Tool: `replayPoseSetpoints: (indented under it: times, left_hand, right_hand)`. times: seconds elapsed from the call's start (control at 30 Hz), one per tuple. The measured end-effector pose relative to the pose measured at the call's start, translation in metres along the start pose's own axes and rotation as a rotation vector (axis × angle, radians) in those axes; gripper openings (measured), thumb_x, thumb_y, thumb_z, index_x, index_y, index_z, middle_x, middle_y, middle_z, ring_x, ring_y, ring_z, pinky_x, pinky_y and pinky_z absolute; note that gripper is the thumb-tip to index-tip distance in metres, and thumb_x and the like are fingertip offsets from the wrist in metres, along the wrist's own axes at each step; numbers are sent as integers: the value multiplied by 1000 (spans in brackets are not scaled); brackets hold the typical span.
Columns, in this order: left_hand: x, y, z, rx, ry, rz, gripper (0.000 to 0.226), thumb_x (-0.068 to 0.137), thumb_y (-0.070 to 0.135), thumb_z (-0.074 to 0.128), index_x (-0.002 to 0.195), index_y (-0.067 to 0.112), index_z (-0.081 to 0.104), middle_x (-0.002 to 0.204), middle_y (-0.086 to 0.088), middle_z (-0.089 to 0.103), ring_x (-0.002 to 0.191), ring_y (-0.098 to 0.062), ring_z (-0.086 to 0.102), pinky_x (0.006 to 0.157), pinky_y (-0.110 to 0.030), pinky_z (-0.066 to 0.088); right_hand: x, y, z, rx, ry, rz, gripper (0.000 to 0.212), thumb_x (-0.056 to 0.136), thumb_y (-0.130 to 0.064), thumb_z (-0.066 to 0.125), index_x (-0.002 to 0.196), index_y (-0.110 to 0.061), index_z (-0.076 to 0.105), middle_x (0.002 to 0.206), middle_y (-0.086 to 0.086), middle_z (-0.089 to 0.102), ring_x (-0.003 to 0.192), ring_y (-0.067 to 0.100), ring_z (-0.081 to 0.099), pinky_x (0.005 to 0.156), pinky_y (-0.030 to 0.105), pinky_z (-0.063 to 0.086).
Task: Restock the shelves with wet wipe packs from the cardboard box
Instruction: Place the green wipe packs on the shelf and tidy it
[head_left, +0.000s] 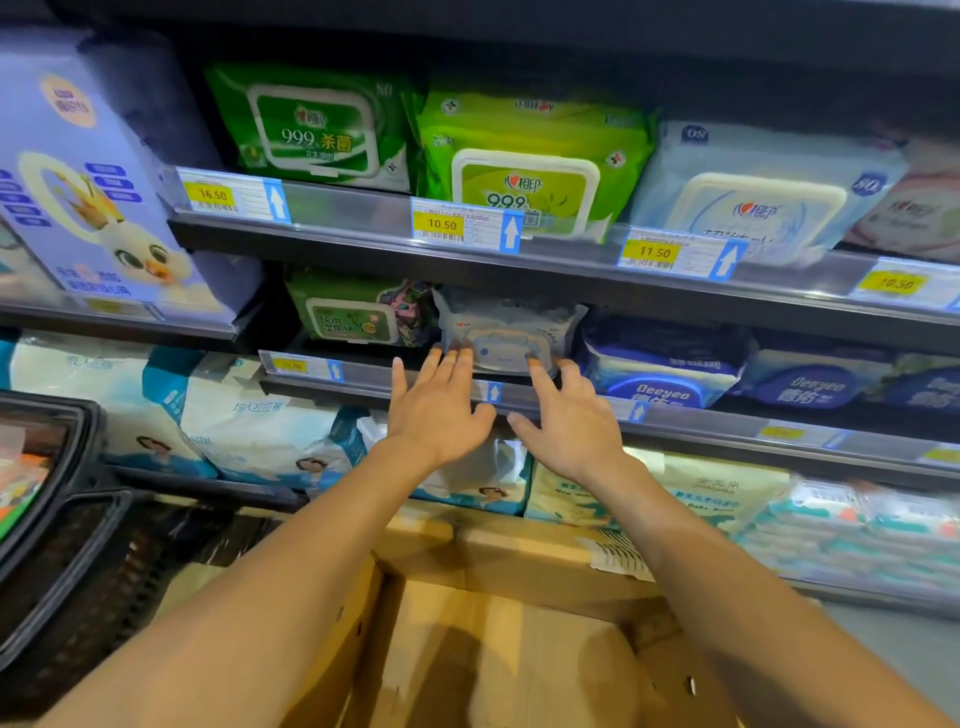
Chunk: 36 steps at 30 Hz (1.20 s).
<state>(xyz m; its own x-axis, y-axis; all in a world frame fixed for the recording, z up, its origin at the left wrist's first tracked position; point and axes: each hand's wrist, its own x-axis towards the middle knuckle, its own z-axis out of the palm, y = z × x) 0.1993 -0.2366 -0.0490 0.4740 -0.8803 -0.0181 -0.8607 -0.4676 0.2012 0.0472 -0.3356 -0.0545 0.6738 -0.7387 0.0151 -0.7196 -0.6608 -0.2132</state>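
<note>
Crowded shop shelf — left hand and right hand, each grip spread flat, touch the pale wipe pack; best push evenly, squaring it behind the rail.

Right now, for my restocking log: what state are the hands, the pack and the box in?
wet wipe pack: upright on the shelf, facing out.
left hand: open, straight fingertips on the pack's front.
right hand: open, fingertips on the same pack.
cardboard box: open, no packs visible inside.
</note>
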Motion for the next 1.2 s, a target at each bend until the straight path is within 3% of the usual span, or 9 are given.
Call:
replayPoseSetpoints:
  times: [0.2,0.47,0.63,0.77,0.97,1.13,1.2]
  left_hand:
    - [2,-1,-1,4,-7,-1,76,100,50,36,165,20,9,173,0,13,160,-20,1,126,-59,-8]
    - [-6,-16,-18,56,-71,56,73,104,54,30,165,26,1,173,5,6,160,-20,-4,125,-60,-7]
    - [-16,-38,-34,57,-62,44,73,106,57,28,165,22,3,173,3,6,160,-22,-3,125,-58,-4]
    - [-25,-71,-48,62,-37,-21,73,106,57,29,166,22,5,173,1,9,160,-24,-3,126,-59,-2]
    - [-27,-114,-56,46,-29,-113,76,105,57,32,165,19,6,173,-1,7,160,-25,-1,126,-60,0]
    - [-15,-141,-56,2,4,-153,75,105,56,34,164,18,10,173,-3,10,159,-25,3,127,-58,3]
    - [-10,-148,-54,-18,16,-165,71,106,55,34,164,19,14,172,-4,14,159,-26,5,126,-59,6]
  right_hand:
    - [2,0,1,-51,18,-3,79,100,-61,47,164,-27,16,162,13,25,145,33,34,112,47,38]
    - [-6,-9,-15,-17,-60,20,80,100,-60,49,165,-31,12,167,12,17,150,33,26,114,49,39]
    - [-17,-26,-26,-49,-10,22,74,99,-57,52,160,-21,29,159,7,37,144,29,36,113,47,38]
    - [-26,-59,-24,-50,29,-97,62,98,-52,54,150,-21,41,149,3,48,137,27,42,108,45,39]
    - [-17,-111,-10,87,-47,-211,76,97,-48,58,160,-16,30,160,7,42,148,26,36,119,46,35]
    - [7,-138,-7,167,-114,-202,85,100,-48,58,164,-8,19,168,11,30,154,29,27,123,43,31]
    - [19,-146,-5,177,-112,-173,83,100,-47,59,162,-4,23,165,14,33,152,31,30,121,44,34]
